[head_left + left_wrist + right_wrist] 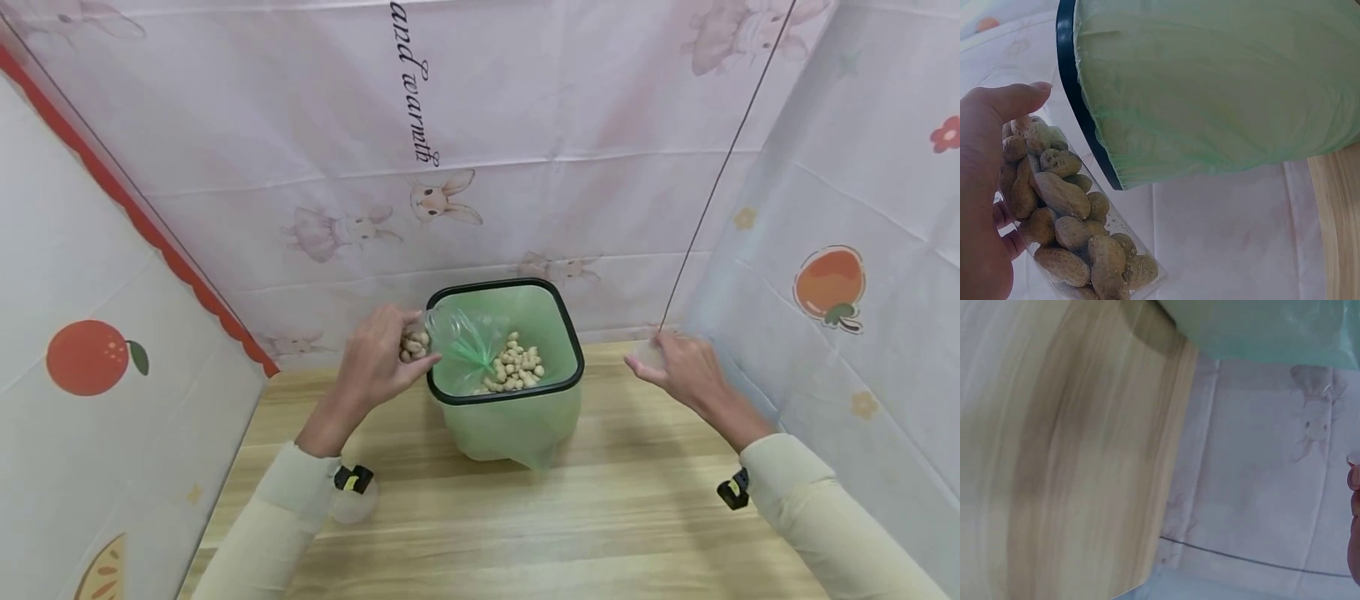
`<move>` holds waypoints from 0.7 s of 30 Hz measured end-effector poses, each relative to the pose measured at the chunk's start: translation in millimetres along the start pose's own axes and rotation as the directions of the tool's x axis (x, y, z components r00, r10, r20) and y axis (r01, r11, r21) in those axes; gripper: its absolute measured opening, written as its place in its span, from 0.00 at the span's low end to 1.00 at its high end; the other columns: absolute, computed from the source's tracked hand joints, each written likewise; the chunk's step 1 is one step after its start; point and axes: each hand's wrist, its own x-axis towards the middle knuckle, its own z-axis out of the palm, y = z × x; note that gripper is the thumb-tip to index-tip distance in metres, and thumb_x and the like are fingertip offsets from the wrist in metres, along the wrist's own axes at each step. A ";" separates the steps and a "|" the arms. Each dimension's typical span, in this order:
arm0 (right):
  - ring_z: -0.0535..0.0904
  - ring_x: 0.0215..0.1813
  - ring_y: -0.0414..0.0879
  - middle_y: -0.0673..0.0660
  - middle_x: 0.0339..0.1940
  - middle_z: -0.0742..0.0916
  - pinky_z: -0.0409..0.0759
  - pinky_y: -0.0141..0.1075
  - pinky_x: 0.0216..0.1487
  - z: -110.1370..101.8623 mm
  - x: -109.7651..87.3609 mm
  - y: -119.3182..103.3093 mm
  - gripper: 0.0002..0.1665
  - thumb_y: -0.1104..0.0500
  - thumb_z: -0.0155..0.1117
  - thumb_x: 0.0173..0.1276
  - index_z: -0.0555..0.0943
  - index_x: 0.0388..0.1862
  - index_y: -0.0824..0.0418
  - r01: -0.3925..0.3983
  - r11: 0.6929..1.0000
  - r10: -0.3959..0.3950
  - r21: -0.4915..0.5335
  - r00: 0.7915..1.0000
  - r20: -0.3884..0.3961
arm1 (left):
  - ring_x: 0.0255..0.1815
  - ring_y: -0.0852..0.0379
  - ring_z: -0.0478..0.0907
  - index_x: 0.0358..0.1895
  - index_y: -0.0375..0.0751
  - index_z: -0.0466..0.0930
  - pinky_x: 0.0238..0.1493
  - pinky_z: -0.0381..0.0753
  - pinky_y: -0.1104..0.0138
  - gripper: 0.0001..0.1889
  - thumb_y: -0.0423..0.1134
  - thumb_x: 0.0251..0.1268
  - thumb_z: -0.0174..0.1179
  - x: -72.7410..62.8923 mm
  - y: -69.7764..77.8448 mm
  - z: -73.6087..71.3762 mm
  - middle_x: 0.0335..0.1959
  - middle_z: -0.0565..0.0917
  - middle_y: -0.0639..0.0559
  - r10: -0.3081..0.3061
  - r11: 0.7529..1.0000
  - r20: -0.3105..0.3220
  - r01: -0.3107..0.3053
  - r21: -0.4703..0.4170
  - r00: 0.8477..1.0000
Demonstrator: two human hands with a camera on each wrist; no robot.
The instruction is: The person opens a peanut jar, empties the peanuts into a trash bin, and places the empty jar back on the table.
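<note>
My left hand (375, 354) grips a clear plastic jar of peanuts (1072, 206) at the left rim of the bin. In the head view the jar is tilted, its transparent end reaching over the bin. A light green bin (495, 417) with a black rim stands on the table, lined with a thin green bag. Inside it lies a heap of peanuts (517, 364), partly covered by the jar and bag folds. Off to the bin's right, my right hand (686, 367) pinches a small translucent whitish piece (651, 357), perhaps a lid. Only that hand's fingertips (1355, 481) show in the right wrist view.
The bin stands on a wood-grain table (480, 533) near its back edge. Behind hangs a pale printed cloth (300, 125), with white printed sheets at left and right. A pale round thing (354, 502) appears by the left wrist camera.
</note>
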 end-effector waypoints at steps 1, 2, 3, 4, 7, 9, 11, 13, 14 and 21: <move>0.66 0.12 0.47 0.62 0.15 0.82 0.61 0.38 0.13 0.8 -4.5 2.7 0.53 0.18 0.41 0.70 0.78 0.30 0.68 -0.021 1.000 0.021 -0.001 1.000 0.019 | 0.33 0.50 0.74 0.55 0.33 0.78 0.30 0.75 0.59 0.35 0.48 0.48 0.83 -0.5 0.2 0.6 0.39 0.81 0.40 -0.002 1.000 -0.003 0.002 -0.001 1.000; 0.66 0.12 0.47 0.62 0.15 0.83 0.62 0.38 0.13 1.9 -8.9 5.8 0.51 0.19 0.44 0.69 0.78 0.30 0.67 -0.042 0.999 0.043 -0.005 0.998 0.037 | 0.33 0.49 0.74 0.55 0.33 0.78 0.30 0.74 0.59 0.35 0.48 0.48 0.83 -1.0 0.3 1.3 0.39 0.81 0.40 -0.004 1.000 -0.006 0.004 -0.002 1.000; 0.67 0.12 0.48 0.62 0.16 0.83 0.63 0.39 0.13 2.9 -13.4 9.0 0.48 0.21 0.47 0.69 0.79 0.31 0.67 -0.064 0.998 0.065 -0.011 0.996 0.058 | 0.33 0.49 0.73 0.55 0.33 0.78 0.30 0.74 0.59 0.35 0.48 0.48 0.83 -1.4 0.3 2.0 0.39 0.81 0.40 -0.006 1.000 -0.009 0.006 -0.003 1.000; 0.68 0.12 0.48 0.62 0.16 0.84 0.63 0.40 0.13 3.8 -17.6 12.3 0.45 0.23 0.52 0.68 0.79 0.31 0.67 -0.087 0.996 0.089 -0.020 0.993 0.080 | 0.33 0.49 0.73 0.55 0.33 0.78 0.30 0.73 0.59 0.35 0.47 0.48 0.83 -1.7 0.2 2.7 0.39 0.81 0.40 -0.008 1.000 -0.011 0.008 -0.004 1.000; 0.69 0.13 0.48 0.62 0.18 0.84 0.65 0.40 0.14 6.4 -29.3 22.3 0.36 0.31 0.63 0.62 0.80 0.31 0.67 -0.147 0.988 0.151 -0.037 0.980 0.132 | 0.34 0.49 0.72 0.56 0.33 0.78 0.31 0.72 0.59 0.35 0.47 0.49 0.82 -2.0 -0.3 4.8 0.39 0.81 0.39 -0.009 1.000 -0.015 0.009 -0.006 1.000; 0.68 0.13 0.47 0.61 0.17 0.84 0.64 0.39 0.14 8.1 -36.6 28.7 0.34 0.35 0.67 0.60 0.81 0.32 0.68 -0.174 0.984 0.180 -0.049 0.969 0.169 | 0.33 0.49 0.71 0.57 0.33 0.77 0.31 0.71 0.59 0.34 0.48 0.50 0.82 -1.7 -0.3 5.3 0.38 0.80 0.40 -0.009 1.000 -0.012 0.009 -0.008 1.000; 0.66 0.13 0.46 0.60 0.16 0.82 0.63 0.37 0.15 9.5 -43.9 34.0 0.33 0.36 0.69 0.60 0.81 0.33 0.68 -0.196 0.979 0.203 -0.054 0.959 0.198 | 0.33 0.50 0.70 0.57 0.33 0.77 0.32 0.70 0.59 0.34 0.48 0.51 0.81 -1.3 -0.3 5.6 0.38 0.80 0.40 -0.011 1.000 -0.007 0.011 -0.008 1.000; 0.64 0.13 0.45 0.58 0.14 0.81 0.61 0.37 0.15 11.1 -51.4 38.4 0.32 0.37 0.69 0.60 0.81 0.32 0.68 -0.210 0.976 0.219 -0.064 0.952 0.214 | 0.33 0.50 0.70 0.57 0.34 0.77 0.32 0.69 0.60 0.34 0.49 0.51 0.81 -1.2 0.2 5.4 0.38 0.80 0.41 -0.016 1.000 0.002 0.016 -0.005 1.000; 0.64 0.13 0.45 0.57 0.14 0.80 0.60 0.36 0.15 12.5 -55.2 40.9 0.32 0.37 0.69 0.59 0.81 0.31 0.68 -0.206 0.976 0.217 -0.071 0.952 0.215 | 0.33 0.50 0.70 0.57 0.34 0.77 0.32 0.69 0.60 0.34 0.48 0.51 0.81 -1.2 0.6 5.3 0.38 0.80 0.41 -0.019 1.000 0.003 0.019 -0.005 1.000; 0.55 0.14 0.42 0.48 0.10 0.66 0.51 0.34 0.16 19.1 -80.4 53.8 0.30 0.37 0.68 0.64 0.76 0.26 0.63 -0.231 0.965 0.259 -0.124 0.919 0.298 | 0.34 0.50 0.70 0.56 0.34 0.78 0.33 0.69 0.59 0.34 0.47 0.49 0.82 -3.9 -0.3 6.5 0.39 0.81 0.40 -0.032 0.999 -0.003 0.032 -0.004 0.999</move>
